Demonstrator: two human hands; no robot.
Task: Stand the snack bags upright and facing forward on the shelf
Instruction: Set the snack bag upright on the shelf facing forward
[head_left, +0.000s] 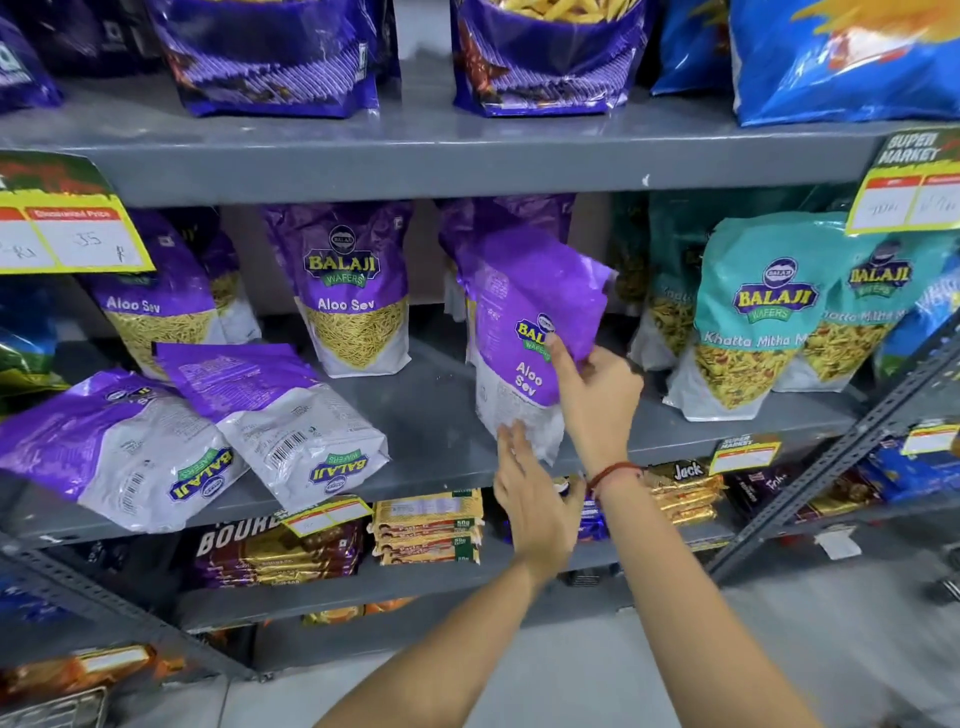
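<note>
the right hand (597, 395) pinches the right edge of a purple aloo sev bag (524, 332), held near upright over the middle shelf (431, 415), its long axis vertical but its face turned leftward. the left hand (535, 499), open and holding nothing, touches the bag's bottom corner, fingers spread. two more purple bags (249, 415) lie flat, well apart to the left.

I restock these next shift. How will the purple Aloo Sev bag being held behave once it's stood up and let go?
Probably floppy: the held Aloo Sev bag creases near the right hand. Its glossy film looks slippery. It may tip easily, since two similar fallen bags lie flat on the shelf; the left hand touches its base.
</note>
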